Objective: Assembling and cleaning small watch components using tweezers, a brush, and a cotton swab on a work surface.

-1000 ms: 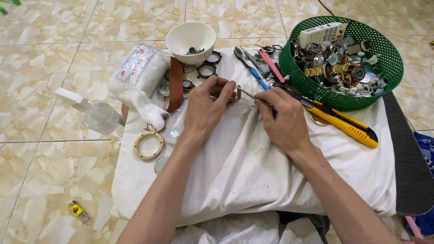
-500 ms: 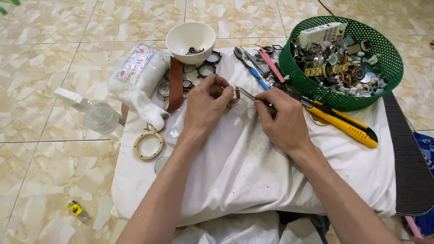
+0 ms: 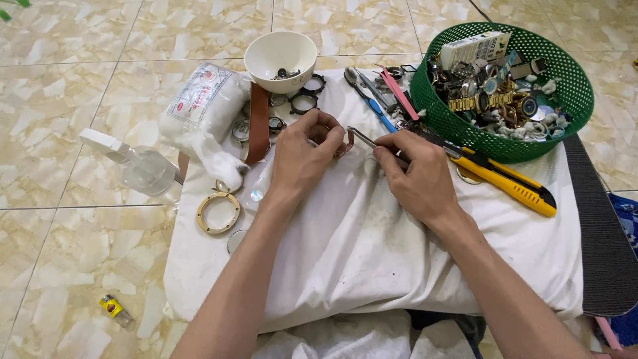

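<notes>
My left hand [image 3: 302,156] pinches a small round watch part [image 3: 344,143] between thumb and fingers above the white cloth [image 3: 372,246]. My right hand [image 3: 415,176] grips metal tweezers [image 3: 367,139], and their tips touch the part held by the left hand. Both hands hover just in front of a white bowl [image 3: 280,60] of small dark parts and a green mesh basket [image 3: 565,113] piled with watches and metal pieces.
A yellow utility knife [image 3: 508,183] lies right of my right hand. A brown strap [image 3: 258,123], several watch rings, a gold ring [image 3: 218,213], a cotton pack [image 3: 203,110] and a clear spray bottle [image 3: 136,166] lie left. A small yellow lighter [image 3: 116,309] rests on the tiled floor.
The hands stay nearly in place; the tweezers' tips have shifted slightly along the small part, and the left fingers have turned it a little.
</notes>
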